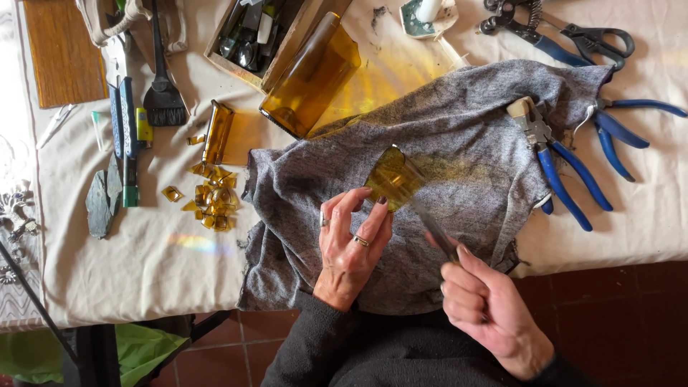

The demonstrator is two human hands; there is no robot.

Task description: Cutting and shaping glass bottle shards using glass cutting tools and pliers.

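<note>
Amber glass piece [393,179]: pinched at its lower edge by the left hand [351,247], kept over the grey cloth [459,165] at centre. Slim tool [433,229]: gripped in the closed right hand [487,312] at five o'clock, tip laid against the glass. Blue-handled pliers [555,165]: parked at three o'clock.

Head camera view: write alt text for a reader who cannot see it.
The left hand holds a piece of amber glass over a grey cloth while the right hand sets a thin tool against it. Nearby on the table lie small glass bits, a cut amber bottle and blue-handled pliers.
</note>
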